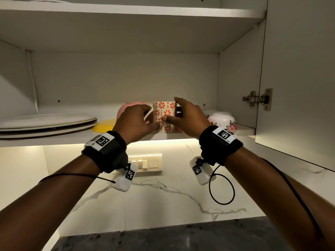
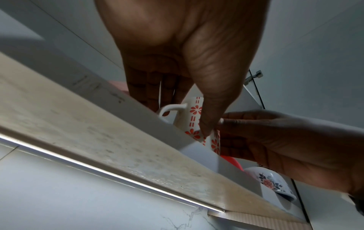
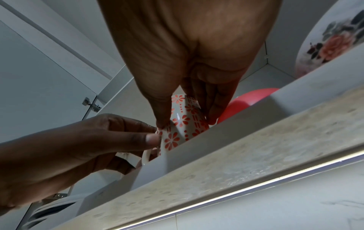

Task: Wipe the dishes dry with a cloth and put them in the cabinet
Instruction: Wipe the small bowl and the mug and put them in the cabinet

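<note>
**Two hands gripping mug (image 1: 165, 115) at shelf (image 1: 54, 140)**

Both are holding the mug upright at frame centre, at the front of the cabinet's lower shelf. The left hand (image 1: 137, 120) is curling its fingers at the handle, thumb pressing the wall. The right hand (image 1: 186, 118) is pinching the opposite side, thumb in front, fingers behind. Plates (image 1: 45, 122) are sitting at left, a bowl (image 1: 223, 122) at right.
</note>
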A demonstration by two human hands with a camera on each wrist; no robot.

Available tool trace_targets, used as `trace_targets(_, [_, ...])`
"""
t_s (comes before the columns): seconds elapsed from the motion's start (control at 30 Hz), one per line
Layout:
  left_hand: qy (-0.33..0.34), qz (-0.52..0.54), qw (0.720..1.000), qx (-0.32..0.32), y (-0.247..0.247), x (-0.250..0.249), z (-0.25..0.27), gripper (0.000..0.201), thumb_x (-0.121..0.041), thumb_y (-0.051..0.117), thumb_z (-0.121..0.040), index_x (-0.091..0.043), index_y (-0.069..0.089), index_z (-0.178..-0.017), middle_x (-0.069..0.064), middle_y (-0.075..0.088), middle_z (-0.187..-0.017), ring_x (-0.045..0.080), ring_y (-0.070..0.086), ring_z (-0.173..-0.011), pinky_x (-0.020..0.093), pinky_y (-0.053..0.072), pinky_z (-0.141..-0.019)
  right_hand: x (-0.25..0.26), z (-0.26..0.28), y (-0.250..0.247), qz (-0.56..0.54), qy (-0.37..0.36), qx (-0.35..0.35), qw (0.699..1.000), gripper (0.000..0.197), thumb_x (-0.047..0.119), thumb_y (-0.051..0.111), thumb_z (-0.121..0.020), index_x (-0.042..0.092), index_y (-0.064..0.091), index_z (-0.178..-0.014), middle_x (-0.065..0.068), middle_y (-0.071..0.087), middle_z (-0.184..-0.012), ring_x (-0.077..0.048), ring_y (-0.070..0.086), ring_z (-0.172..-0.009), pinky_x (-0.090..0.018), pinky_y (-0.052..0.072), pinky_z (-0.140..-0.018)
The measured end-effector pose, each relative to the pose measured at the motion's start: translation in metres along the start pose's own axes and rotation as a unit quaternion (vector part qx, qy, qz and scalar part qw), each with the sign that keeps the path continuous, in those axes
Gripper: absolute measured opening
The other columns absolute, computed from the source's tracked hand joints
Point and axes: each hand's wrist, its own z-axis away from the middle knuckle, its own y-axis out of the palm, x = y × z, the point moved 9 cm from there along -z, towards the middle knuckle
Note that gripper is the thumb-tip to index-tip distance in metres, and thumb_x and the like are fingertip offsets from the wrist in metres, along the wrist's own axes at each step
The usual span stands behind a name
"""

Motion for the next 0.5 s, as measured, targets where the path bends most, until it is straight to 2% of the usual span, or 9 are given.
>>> trace_targets(0.1, [-0.003, -0.008, 1.0, -0.03, -0.006, -0.002, 0.004, 0.069, -0.052, 0.085, -0.08, -0.015, 0.067, -0.134, 0.004, 0.073, -0.125, 0.022, 0.072, -0.104, 0.045, 0.061, -0.094, -0.001, 0.006, -0.001, -0.002, -0.003, -0.016, 1.0, 0.084, 0.034, 0.077, -0.095, 0.018, 0.031, -0.163, -0.006, 0.055, -0.155, -0.026, 0.062, -0.132, -0.042, 0.056, -0.102])
trace_targets(0.17, [0.005, -0.014, 0.998, -0.057, -0.015, -0.003, 0.009, 0.076, -0.052, 0.086, -0.079, -0.016, 0.06, -0.141, 0.006, 0.068, -0.135, 0.023, 0.07, -0.108, 0.045, 0.061, -0.094, -0.002, 0.011, -0.003, -0.001, -0.009, -0.03, 1.0, 0.083, 0.034, 0.076, -0.095, 0.019, 0.031, -0.164, -0.006, 0.053, -0.156, -0.025, 0.06, -0.134, -0.044, 0.054, -0.104])
trace_targets(0.23, [0.016, -0.019, 0.997, -0.079, -0.022, -0.004, 0.015, 0.078, -0.051, 0.086, -0.08, -0.018, 0.056, -0.144, 0.006, 0.063, -0.141, 0.023, 0.069, -0.108, 0.044, 0.061, -0.092, -0.002, 0.018, -0.007, -0.001, -0.014, -0.044, 0.999, 0.081, 0.034, 0.076, -0.096, 0.021, 0.032, -0.163, -0.005, 0.053, -0.157, -0.023, 0.058, -0.136, -0.038, 0.052, -0.104])
trace_targets(0.3, [0.025, -0.021, 0.995, -0.097, -0.029, -0.007, 0.021, 0.074, -0.052, 0.085, -0.081, -0.02, 0.057, -0.142, 0.003, 0.063, -0.14, 0.021, 0.067, -0.107, 0.041, 0.06, -0.09, -0.001, 0.026, -0.012, -0.006, -0.017, -0.06, 0.998, 0.078, 0.036, 0.075, -0.096, 0.022, 0.035, -0.162, -0.004, 0.053, -0.157, -0.021, 0.059, -0.134, -0.031, 0.05, -0.099])
trace_targets(0.33, [0.029, -0.02, 0.994, -0.106, -0.032, -0.01, 0.025, 0.072, -0.052, 0.084, -0.082, -0.02, 0.058, -0.141, 0.002, 0.063, -0.138, 0.019, 0.065, -0.106, 0.038, 0.06, -0.088, 0.0, 0.031, -0.015, -0.009, -0.02, -0.069, 0.997, 0.076, 0.039, 0.075, -0.096, 0.024, 0.038, -0.161, -0.003, 0.054, -0.156, -0.021, 0.06, -0.133, -0.032, 0.05, -0.099])
trace_targets(0.43, [0.046, -0.013, 0.992, -0.117, -0.036, -0.018, 0.043, 0.063, -0.052, 0.083, -0.083, -0.022, 0.061, -0.135, -0.003, 0.064, -0.131, 0.015, 0.063, -0.103, 0.037, 0.06, -0.085, 0.005, 0.051, -0.022, -0.01, -0.035, -0.097, 0.995, 0.069, 0.044, 0.074, -0.096, 0.025, 0.045, -0.156, -0.003, 0.059, -0.15, -0.018, 0.061, -0.13, -0.044, 0.057, -0.103])
trace_targets(0.47, [0.055, -0.007, 0.992, -0.117, -0.036, -0.02, 0.05, 0.061, -0.051, 0.083, -0.083, -0.022, 0.062, -0.133, -0.004, 0.064, -0.129, 0.015, 0.062, -0.102, 0.039, 0.06, -0.084, 0.006, 0.059, -0.024, -0.011, -0.039, -0.106, 0.994, 0.067, 0.045, 0.073, -0.096, 0.025, 0.047, -0.154, -0.002, 0.06, -0.148, -0.014, 0.06, -0.129, -0.042, 0.058, -0.102])
trace_targets(0.5, [0.062, 0.0, 0.991, -0.115, -0.035, -0.022, 0.056, 0.058, -0.05, 0.083, -0.084, -0.023, 0.063, -0.131, -0.005, 0.064, -0.128, 0.014, 0.061, -0.101, 0.04, 0.061, -0.083, 0.008, 0.066, -0.026, -0.013, -0.043, -0.115, 0.992, 0.065, 0.045, 0.073, -0.096, 0.025, 0.048, -0.153, 0.0, 0.061, -0.147, -0.009, 0.059, -0.126, -0.036, 0.058, -0.101])
